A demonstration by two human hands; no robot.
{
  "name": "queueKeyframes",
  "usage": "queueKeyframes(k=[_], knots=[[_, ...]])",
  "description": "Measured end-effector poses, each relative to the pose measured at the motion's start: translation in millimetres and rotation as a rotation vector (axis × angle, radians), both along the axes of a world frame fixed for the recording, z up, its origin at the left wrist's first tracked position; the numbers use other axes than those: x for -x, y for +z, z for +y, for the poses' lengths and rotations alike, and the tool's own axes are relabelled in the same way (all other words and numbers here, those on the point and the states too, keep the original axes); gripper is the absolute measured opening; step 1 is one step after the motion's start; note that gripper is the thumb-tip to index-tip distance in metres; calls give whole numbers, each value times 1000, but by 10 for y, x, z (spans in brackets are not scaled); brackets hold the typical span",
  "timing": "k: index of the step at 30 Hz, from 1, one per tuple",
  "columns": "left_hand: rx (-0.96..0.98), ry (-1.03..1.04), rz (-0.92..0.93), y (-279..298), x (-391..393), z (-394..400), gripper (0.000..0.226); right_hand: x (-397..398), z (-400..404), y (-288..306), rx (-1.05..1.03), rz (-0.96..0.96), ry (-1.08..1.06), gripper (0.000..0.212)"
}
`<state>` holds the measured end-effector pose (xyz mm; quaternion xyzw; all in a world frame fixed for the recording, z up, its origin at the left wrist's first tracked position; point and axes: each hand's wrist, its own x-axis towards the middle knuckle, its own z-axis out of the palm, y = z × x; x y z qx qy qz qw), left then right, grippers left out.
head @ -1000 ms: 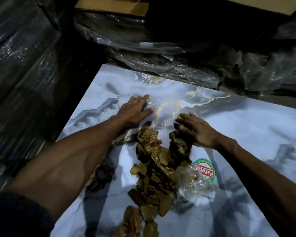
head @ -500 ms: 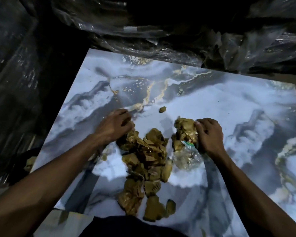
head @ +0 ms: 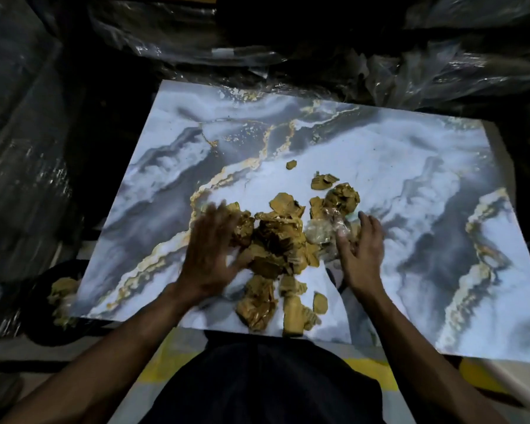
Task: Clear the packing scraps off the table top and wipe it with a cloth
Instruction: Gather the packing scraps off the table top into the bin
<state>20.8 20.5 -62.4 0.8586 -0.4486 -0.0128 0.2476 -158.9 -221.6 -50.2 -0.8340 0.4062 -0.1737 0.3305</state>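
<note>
Off the counter's point(head: 380, 154) near-left corner a dark round bin point(head: 43, 301) already holds a few brown scraps point(head: 62, 287), while the main heap of brown packing scraps point(head: 276, 243) sits near the counter's front edge, in front of you, with crumpled clear plastic point(head: 322, 231) against its right side. Your left hand point(head: 211, 255), blurred, lies spread with straight fingers against the heap's left side, and your right hand point(head: 361, 252) rests open, fingers touching the plastic. Two small pieces point(head: 291, 164) lie just beyond the heap; wide bare marble stretches left, right and behind, ringed by dark wrapped bundles point(head: 441, 62).
</note>
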Motion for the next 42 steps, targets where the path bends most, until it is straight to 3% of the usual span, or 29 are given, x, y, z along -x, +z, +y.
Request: queueKeyframes(k=[4,6,9,14,18,22,25,28,33,37,39,42], knots=[[-28,-393,-164,-83,378,177,81,392,366,135,312,132,472,79],[-159,-450,-189,-210,437,177,83,553,583,12,389,307,695,82],[-256,-423,-167,-276,437,116,80,601,723,-245,471,437,780,77],[-208,-289,-196,-105,297,-69,71,231,632,-213,489,395,617,55],[-79,-100,-164,4,227,-14,63,203,541,67,457,125,336,43],[-5,136,48,25,29,168,72,602,568,3,179,97,-107,56],[-25,360,284,-37,-201,152,80,708,813,-152,-18,88,-294,69],[22,444,456,-93,-335,56,81,424,1003,-189,-105,83,-323,78],[132,405,470,-120,-271,-142,86,-231,1044,-79,-138,-70,-196,76],[279,485,473,-168,-245,-220,86,-364,465,96,-93,-198,-396,65],[275,522,468,-204,-276,-275,88,-361,22,117,-40,-125,-343,68],[233,512,473,-224,-314,-410,90,-446,-524,46,2,27,-81,77]])
